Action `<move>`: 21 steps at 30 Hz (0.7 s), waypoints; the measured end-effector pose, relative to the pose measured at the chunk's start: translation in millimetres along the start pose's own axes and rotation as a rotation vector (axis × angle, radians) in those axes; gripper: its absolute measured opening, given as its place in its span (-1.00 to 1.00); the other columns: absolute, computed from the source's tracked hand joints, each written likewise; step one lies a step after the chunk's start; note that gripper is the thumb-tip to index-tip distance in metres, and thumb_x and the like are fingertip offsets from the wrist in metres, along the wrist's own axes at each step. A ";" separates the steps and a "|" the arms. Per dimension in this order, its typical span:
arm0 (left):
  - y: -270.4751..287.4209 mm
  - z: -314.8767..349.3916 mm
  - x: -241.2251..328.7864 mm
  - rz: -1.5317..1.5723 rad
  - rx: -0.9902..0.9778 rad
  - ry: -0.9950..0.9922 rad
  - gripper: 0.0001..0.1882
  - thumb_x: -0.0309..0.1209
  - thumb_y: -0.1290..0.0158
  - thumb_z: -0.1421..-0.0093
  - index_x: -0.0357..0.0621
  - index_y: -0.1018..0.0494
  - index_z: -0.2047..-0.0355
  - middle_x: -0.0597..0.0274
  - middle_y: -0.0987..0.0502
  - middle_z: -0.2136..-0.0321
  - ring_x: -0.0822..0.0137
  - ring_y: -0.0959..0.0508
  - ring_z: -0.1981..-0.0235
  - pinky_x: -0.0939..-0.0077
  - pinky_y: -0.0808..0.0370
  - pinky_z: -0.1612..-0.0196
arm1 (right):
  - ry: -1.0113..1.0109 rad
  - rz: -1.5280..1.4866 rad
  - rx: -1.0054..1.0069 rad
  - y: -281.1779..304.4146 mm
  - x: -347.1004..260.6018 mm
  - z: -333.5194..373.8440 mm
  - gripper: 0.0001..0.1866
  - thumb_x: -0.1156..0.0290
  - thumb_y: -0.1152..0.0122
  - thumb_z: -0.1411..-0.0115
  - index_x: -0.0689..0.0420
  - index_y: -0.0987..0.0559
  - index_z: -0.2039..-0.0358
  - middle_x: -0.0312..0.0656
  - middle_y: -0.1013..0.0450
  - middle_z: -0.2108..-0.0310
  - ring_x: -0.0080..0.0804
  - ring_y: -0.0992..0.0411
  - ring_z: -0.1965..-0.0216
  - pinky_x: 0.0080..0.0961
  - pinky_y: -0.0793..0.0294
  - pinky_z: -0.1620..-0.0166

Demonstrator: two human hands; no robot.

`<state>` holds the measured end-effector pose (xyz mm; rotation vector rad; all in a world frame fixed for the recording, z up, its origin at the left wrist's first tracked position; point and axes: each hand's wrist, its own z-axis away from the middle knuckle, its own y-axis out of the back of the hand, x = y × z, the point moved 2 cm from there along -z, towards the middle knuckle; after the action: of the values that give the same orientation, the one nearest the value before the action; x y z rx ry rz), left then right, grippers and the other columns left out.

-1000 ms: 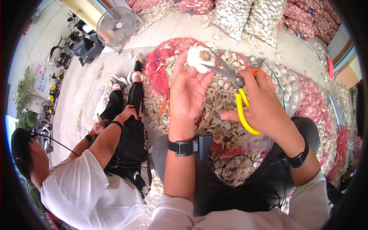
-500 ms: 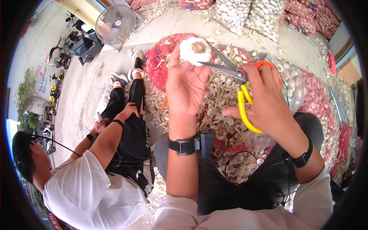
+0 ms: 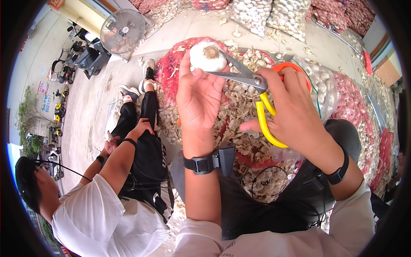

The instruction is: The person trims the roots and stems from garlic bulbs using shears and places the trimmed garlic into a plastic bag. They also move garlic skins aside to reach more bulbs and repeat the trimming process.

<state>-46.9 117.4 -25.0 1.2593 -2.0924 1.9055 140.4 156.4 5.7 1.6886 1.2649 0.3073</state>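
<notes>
A white garlic bulb (image 3: 204,59) rests in the fingers of my left hand (image 3: 198,100), palm up, its brown root end facing the scissors. My right hand (image 3: 295,113) grips a pair of scissors (image 3: 244,78) with one yellow and one orange handle. Their blades are spread apart; one tip is close to the root end, and the other blade passes in front of my left fingers. I cannot tell whether the upper tip touches the bulb. Beneath both hands lies a heap of garlic trimmings and peel (image 3: 244,124).
Red mesh sacking (image 3: 169,73) lies under the heap. Clear bags of garlic (image 3: 319,83) stand at the right, more garlic sacks (image 3: 252,15) at the back. A person in a white shirt (image 3: 100,214) sits close on my left. A floor fan (image 3: 122,32) stands far left.
My hands, the bulb and the scissors have shifted slightly left in view, along with the background. The upper blade tip now sits nearer the root end. The grip on both things is unchanged.
</notes>
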 end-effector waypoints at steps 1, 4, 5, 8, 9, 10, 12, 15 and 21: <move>-1.7 -0.4 -0.3 -0.022 -0.009 0.001 -0.42 -0.49 0.01 -0.13 -0.18 -0.13 -0.17 -0.11 -0.35 -0.06 -0.01 -0.47 -0.06 0.12 -0.52 -0.09 | -0.004 -0.001 0.002 1.1 1.1 0.1 -0.11 -0.06 -0.48 0.21 0.24 -0.36 -0.04 0.06 -0.27 0.26 0.03 -0.26 0.18 -0.18 -0.31 0.11; -2.9 -0.2 -1.1 -0.043 -0.022 0.003 -0.41 -0.48 0.00 -0.12 -0.18 -0.12 -0.17 -0.11 -0.35 -0.06 -0.01 -0.48 -0.05 0.13 -0.53 -0.08 | -0.004 -0.008 -0.002 0.7 2.5 1.0 -0.10 -0.06 -0.48 0.21 0.23 -0.36 -0.04 0.07 -0.27 0.26 0.03 -0.27 0.18 -0.18 -0.30 0.11; -2.8 0.0 -1.5 -0.044 -0.025 0.001 -0.41 -0.48 0.00 -0.12 -0.18 -0.11 -0.17 -0.12 -0.35 -0.05 -0.01 -0.48 -0.05 0.13 -0.54 -0.08 | 0.001 -0.010 0.001 0.5 2.6 1.3 -0.10 -0.06 -0.48 0.21 0.23 -0.36 -0.04 0.06 -0.27 0.26 0.03 -0.27 0.18 -0.18 -0.30 0.11; 1.0 -0.6 -1.7 0.013 -0.011 0.005 -0.40 -0.47 0.00 -0.12 -0.18 -0.10 -0.18 -0.12 -0.36 -0.04 -0.01 -0.49 -0.03 0.14 -0.56 -0.05 | 0.010 -0.025 0.006 0.4 1.4 0.6 -0.10 -0.06 -0.49 0.22 0.24 -0.36 -0.03 0.06 -0.27 0.26 0.03 -0.27 0.18 -0.17 -0.30 0.10; 1.8 -1.0 -1.8 0.013 -0.011 0.003 -0.40 -0.47 0.00 -0.12 -0.18 -0.10 -0.18 -0.12 -0.36 -0.04 -0.01 -0.49 -0.03 0.14 -0.56 -0.05 | 0.014 -0.035 0.008 0.8 1.4 -0.2 -0.10 -0.06 -0.49 0.22 0.24 -0.36 -0.03 0.06 -0.27 0.26 0.04 -0.27 0.18 -0.17 -0.30 0.10; 2.4 -1.1 -2.0 0.031 -0.019 0.013 -0.40 -0.47 0.00 -0.11 -0.18 -0.10 -0.18 -0.12 -0.37 -0.04 -0.02 -0.50 -0.02 0.14 -0.57 -0.03 | 0.016 -0.035 0.008 0.9 1.3 -0.8 -0.10 -0.06 -0.49 0.22 0.24 -0.36 -0.03 0.06 -0.27 0.26 0.04 -0.27 0.18 -0.17 -0.30 0.10; 2.0 -1.1 -2.4 0.050 -0.027 0.022 -0.39 -0.47 0.00 -0.11 -0.17 -0.09 -0.18 -0.13 -0.37 -0.04 -0.03 -0.50 -0.01 0.15 -0.58 -0.01 | 0.015 -0.046 0.022 1.2 1.1 -1.5 -0.10 -0.05 -0.50 0.22 0.24 -0.35 -0.04 0.06 -0.27 0.26 0.04 -0.27 0.18 -0.16 -0.30 0.09; -0.8 -0.4 -5.9 -0.007 -0.051 0.073 -0.40 -0.47 0.00 -0.11 -0.17 -0.10 -0.17 -0.12 -0.38 -0.04 -0.04 -0.52 0.01 0.18 -0.60 0.02 | -0.037 -0.041 -0.003 -0.4 3.5 -2.2 -0.06 -0.05 -0.53 0.28 0.16 -0.34 -0.06 -0.02 -0.27 0.19 0.05 -0.25 0.10 -0.13 -0.27 0.02; 0.9 -0.9 -7.1 0.019 -0.021 0.078 -0.44 -0.48 0.03 -0.12 -0.17 -0.12 -0.15 -0.11 -0.38 -0.04 -0.02 -0.53 0.03 0.18 -0.61 0.02 | 0.030 -0.064 0.060 -1.8 5.1 -4.9 -0.14 0.02 -0.51 0.20 0.23 -0.37 -0.03 0.05 -0.33 0.28 0.07 -0.34 0.22 -0.14 -0.37 0.14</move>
<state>-43.0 121.8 -29.3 1.1454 -2.0874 1.9026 138.2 163.3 5.0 1.6956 1.3598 0.2592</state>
